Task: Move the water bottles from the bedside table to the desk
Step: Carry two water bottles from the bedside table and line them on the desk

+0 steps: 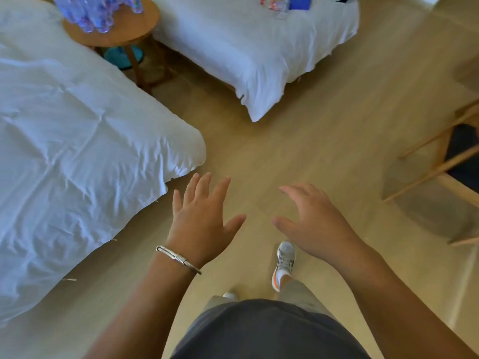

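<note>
Between the two beds, at the far top left, the water bottles (99,11) stand clustered on the round wooden bedside surface (129,27), well apart from both hands. The left hand (201,221) is spread flat and empty; the right hand (315,224) is loosely curved, also empty. Clear plastic and probably full, the bottles should be fairly heavy, smooth and slightly squashy; gripping each round its middle seems safest.

water bottles (96,10): clear plastic, bluish, many packed close together | pose: blurry, cannot tell if all stand up | place: top left of the frame, on a round wooden bench (134,27) | top part cut off by the frame edge
</note>
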